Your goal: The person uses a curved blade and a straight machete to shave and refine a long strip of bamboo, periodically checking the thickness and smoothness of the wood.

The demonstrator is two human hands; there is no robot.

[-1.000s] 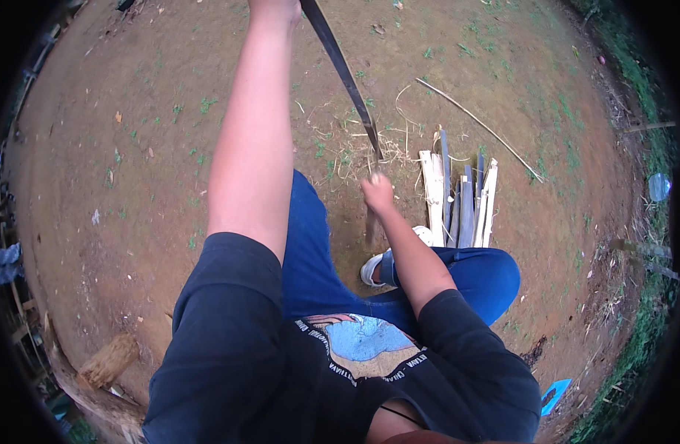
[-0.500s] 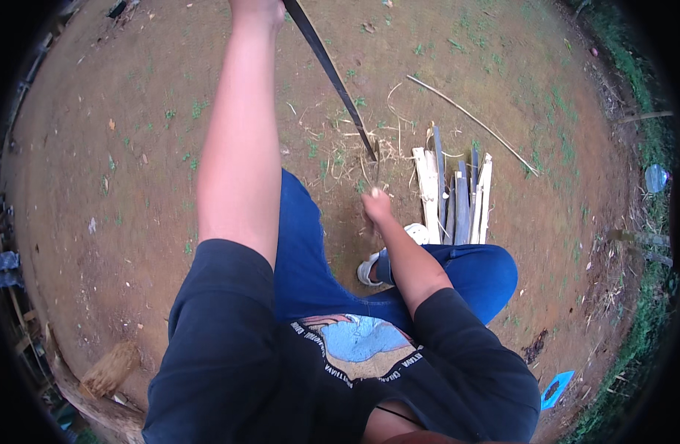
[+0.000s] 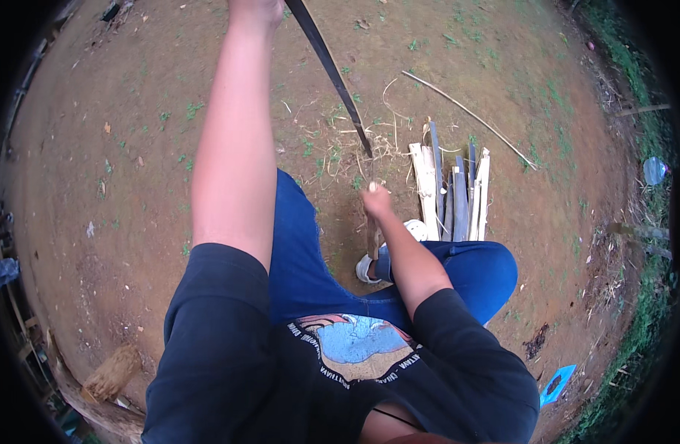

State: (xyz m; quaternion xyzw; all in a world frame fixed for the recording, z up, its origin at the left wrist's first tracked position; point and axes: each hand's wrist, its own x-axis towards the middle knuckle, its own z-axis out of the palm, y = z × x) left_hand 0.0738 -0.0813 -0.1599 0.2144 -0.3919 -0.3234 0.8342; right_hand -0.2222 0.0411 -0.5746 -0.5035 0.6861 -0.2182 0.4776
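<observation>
My left hand [image 3: 257,10], partly cut off by the top edge, grips a long dark slat [image 3: 329,68] that looks like split bamboo. The slat slants down and right, and its lower end comes close to my right hand. Closed around a knife's wooden handle, my right hand [image 3: 377,200] is in front of my knees. The handle [image 3: 373,240] sticks out below the fist. Above the fist, the thin blade is hard to make out against the slat's end. Pale shavings [image 3: 380,144] lie scattered on the ground there.
Several dark and pale slats [image 3: 458,200] lie together beside my right shoe [image 3: 415,230]. Beyond them a thin stick [image 3: 469,117] rests on the bare earth. A log [image 3: 112,374] is at lower left, and a blue packet [image 3: 557,385] at lower right.
My right hand has shifted slightly up and left, with the knife handle now clearer below it. The slat and my left hand keep nearly the same place.
</observation>
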